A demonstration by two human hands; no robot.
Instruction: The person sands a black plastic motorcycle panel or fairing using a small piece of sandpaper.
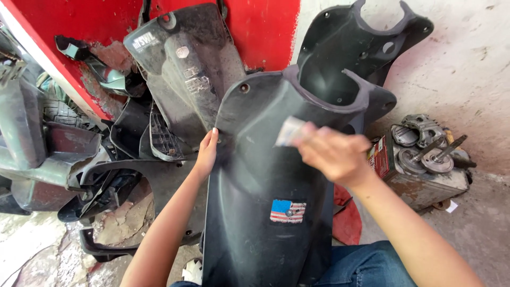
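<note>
A large black plastic scooter body panel [260, 175] stands upright in front of me, resting against my lap, with a small striped sticker [287, 211] low on its face. My left hand [206, 154] grips the panel's left edge. My right hand [334, 154] is blurred over the panel's upper right and holds a small pale piece, maybe sandpaper or cloth [290, 131], against the surface.
More black scooter panels [186, 69] lean against a red wall [255, 26] behind, another panel [366, 37] against the pale wall. Engine parts sit on a metal tin [425, 159] at right. Dark fairings [111, 186] lie on the wet floor at left.
</note>
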